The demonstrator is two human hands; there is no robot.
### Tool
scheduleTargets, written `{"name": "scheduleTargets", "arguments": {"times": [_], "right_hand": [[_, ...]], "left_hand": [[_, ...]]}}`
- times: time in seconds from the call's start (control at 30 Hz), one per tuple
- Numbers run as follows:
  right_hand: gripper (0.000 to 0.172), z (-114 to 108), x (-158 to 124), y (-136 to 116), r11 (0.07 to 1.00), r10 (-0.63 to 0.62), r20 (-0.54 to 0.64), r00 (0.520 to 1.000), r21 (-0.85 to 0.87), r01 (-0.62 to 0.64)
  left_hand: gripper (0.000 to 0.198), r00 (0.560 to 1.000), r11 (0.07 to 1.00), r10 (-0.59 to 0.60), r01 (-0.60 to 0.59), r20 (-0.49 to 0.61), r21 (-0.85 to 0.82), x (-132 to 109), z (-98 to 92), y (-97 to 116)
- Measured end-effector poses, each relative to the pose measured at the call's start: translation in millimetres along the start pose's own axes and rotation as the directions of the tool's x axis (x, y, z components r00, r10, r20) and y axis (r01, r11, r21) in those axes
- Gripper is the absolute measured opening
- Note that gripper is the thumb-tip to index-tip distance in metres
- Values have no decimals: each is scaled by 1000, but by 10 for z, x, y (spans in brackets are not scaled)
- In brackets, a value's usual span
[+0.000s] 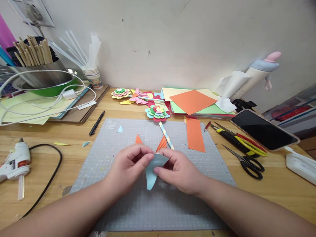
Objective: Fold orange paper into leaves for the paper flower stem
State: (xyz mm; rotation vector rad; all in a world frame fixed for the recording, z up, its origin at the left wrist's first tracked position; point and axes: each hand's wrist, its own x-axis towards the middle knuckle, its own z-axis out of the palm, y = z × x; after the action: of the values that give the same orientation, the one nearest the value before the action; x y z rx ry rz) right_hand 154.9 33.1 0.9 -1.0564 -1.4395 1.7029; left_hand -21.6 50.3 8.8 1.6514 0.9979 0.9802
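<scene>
A light blue piece of paper [152, 169] is held over the grey cutting mat [118, 210], its pointed end hanging down. My left hand [132, 163] pinches its upper left edge between thumb and fingers. On the other side, my right hand [179, 169] grips it with the thumb flat on its face. Behind my hands lie pleated orange paper pieces [162, 143], partly hidden by my fingers. Just beyond is a layered paper flower [158, 113] with a striped stem [166, 134]. An orange paper strip [195, 135] rests on the mat to the right.
Black scissors [249, 164], yellow-and-black-handled tools [237, 141] and a phone [265, 129] lie at right. At left are a glue gun [18, 161] with a black cord and a pen [97, 123]. Paper sheets [194, 102] are stacked by the wall, near a cup of straws [93, 77].
</scene>
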Motion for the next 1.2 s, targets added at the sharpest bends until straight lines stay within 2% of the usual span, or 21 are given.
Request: {"name": "scheduleTargets", "arguments": {"times": [0.1, 0.17, 0.23, 0.37, 0.5, 0.6, 0.67, 0.7, 0.77, 0.87, 1.03, 1.2], "right_hand": [[15, 24, -24, 12, 997, -30, 57, 998, -74, 35], [22, 21, -22, 10, 998, -46, 78, 996, -46, 50], [27, 8, -8, 1, 999, -37, 27, 999, 2, 37], [26, -17, 24, -9, 1000, 5, -127, 992, -22, -8], [22, -27, 19, -2, 980, 51, -94, 994, -185, -67], [22, -30, -1, -11, 956, -30, -126, 992, -292, -8], [23, -30, -10, -36, 960, -62, -143, 988, -278, 20], [24, -29, -10, -52, 977, -34, -138, 990, -213, 4], [25, -28, -4, -81, 996, 85, -100, 991, 7, -85], [21, -34, 12, -104, 936, 223, 3, 975, 277, -215], [19, -62, 9, -111, 880, 260, 303, 917, 316, -354], [21, -86, -23, -133, 878, 298, 395, 869, 244, -412]], "left_hand": [[12, 989, 963, -140, 147, 47, -227, 31, 38, -4], [19, 975, 937, -194, 216, 103, -273, 41, 44, -4], [26, 962, 920, -225, 262, 154, -292, 42, 41, -5], [21, 953, 927, -249, 286, 170, -243, 43, 24, -22], [18, 944, 930, -290, 317, 159, -185, 81, -15, -32], [14, 940, 949, -281, 302, 195, -88, 102, -46, -3], [14, 923, 948, -293, 314, 250, -49, 102, -59, 23], [15, 907, 939, -310, 340, 286, -61, 99, -64, 33], [19, 864, 903, -345, 413, 367, -122, 93, -73, 43], [23, 804, 843, -367, 500, 467, -197, 92, -93, 47], [24, 704, 768, -355, 595, 616, -237, 96, -130, 82], [25, 643, 796, -334, 584, 689, -158, 91, -144, 115]]}}
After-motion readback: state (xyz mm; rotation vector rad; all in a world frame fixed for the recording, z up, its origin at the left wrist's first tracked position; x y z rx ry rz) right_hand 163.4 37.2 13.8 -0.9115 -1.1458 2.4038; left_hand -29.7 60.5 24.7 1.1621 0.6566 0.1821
